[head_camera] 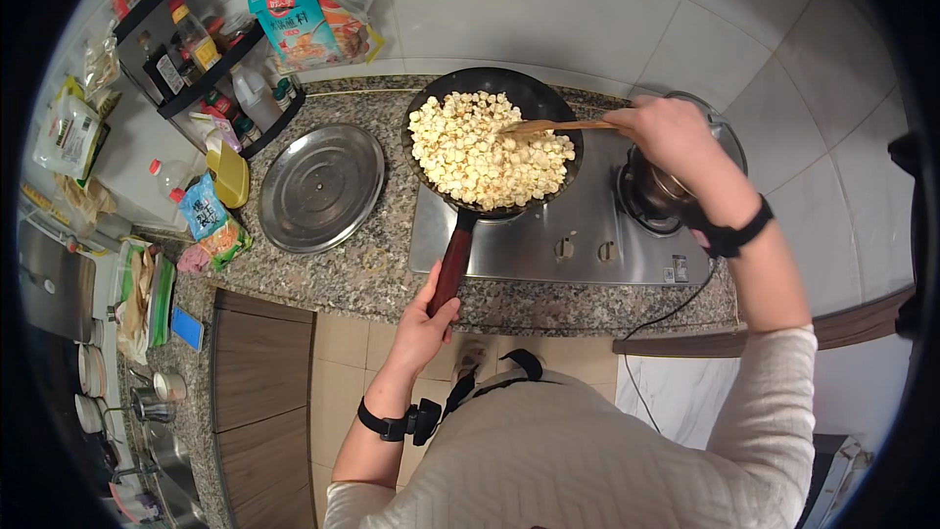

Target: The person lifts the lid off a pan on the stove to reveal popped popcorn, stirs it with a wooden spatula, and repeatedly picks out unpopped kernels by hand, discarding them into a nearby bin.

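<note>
A black wok (536,92) rests over the left side of the steel gas stove, filled with popped popcorn (477,150). My left hand (426,319) is closed around its dark red handle (452,264). From the right, my right hand (664,128) grips a wooden spatula (565,125), whose blade touches the popcorn near the wok's middle; the blade's far end is partly among the popcorn. Each wrist wears a black strap.
A round metal lid (322,187) lies on the granite counter left of the wok. A metal pot (653,195) stands on the right burner, partly under my right forearm. Bags, a yellow container (229,176) and a bottle rack (213,62) occupy the left. A phone (187,328) lies farther down.
</note>
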Demonstrator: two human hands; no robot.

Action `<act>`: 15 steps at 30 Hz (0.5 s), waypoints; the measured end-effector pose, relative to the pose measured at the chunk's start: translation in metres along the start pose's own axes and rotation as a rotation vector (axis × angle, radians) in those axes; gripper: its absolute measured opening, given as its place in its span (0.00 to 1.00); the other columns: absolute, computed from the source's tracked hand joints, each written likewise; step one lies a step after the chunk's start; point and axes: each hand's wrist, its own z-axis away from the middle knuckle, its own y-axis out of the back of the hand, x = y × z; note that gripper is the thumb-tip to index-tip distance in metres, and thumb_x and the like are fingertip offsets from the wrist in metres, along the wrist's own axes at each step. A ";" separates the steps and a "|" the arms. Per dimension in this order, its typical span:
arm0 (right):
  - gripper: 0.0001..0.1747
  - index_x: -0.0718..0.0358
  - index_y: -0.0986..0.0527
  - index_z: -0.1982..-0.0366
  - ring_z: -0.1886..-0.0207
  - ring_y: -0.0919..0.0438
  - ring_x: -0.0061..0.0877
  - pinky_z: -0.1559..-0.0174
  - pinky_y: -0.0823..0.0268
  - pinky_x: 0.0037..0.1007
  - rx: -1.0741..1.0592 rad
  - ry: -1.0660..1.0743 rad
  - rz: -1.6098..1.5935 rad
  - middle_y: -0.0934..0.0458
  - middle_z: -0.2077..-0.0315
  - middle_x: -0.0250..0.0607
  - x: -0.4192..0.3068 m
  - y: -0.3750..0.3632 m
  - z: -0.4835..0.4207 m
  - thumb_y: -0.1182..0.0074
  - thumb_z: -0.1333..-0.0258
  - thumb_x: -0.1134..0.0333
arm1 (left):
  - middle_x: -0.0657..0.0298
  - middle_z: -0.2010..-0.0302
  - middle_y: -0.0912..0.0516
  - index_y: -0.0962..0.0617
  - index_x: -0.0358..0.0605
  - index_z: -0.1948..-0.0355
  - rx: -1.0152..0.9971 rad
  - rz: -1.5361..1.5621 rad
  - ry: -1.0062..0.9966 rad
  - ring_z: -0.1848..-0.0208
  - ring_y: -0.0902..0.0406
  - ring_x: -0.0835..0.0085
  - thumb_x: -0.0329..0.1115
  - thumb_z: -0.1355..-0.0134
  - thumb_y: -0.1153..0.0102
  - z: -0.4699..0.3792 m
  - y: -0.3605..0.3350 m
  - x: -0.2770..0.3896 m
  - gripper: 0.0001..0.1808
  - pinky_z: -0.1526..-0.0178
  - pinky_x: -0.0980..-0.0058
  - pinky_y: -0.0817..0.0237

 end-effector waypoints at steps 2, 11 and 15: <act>0.15 0.49 0.17 0.55 0.67 0.21 0.40 0.64 0.28 0.40 0.016 0.031 0.031 0.21 0.72 0.39 0.005 0.026 0.017 0.42 0.46 0.67 | 0.69 0.65 0.22 0.42 0.59 0.25 -0.007 -0.001 0.018 0.72 0.31 0.85 0.26 0.32 0.44 0.001 0.001 0.001 0.37 0.75 0.82 0.36; 0.16 0.47 0.17 0.57 0.70 0.20 0.36 0.68 0.27 0.36 -0.106 0.204 0.136 0.24 0.76 0.36 -0.006 0.009 0.023 0.44 0.49 0.68 | 0.70 0.62 0.21 0.41 0.59 0.25 0.011 -0.004 0.034 0.69 0.29 0.85 0.26 0.32 0.44 0.001 -0.003 0.006 0.37 0.76 0.82 0.36; 0.11 0.50 0.16 0.64 0.67 0.17 0.37 0.66 0.26 0.37 -0.045 0.099 0.076 0.18 0.75 0.40 -0.010 -0.008 0.007 0.47 0.47 0.67 | 0.70 0.61 0.21 0.41 0.58 0.25 0.013 -0.017 0.031 0.69 0.29 0.85 0.26 0.32 0.44 0.003 -0.004 0.008 0.37 0.76 0.82 0.35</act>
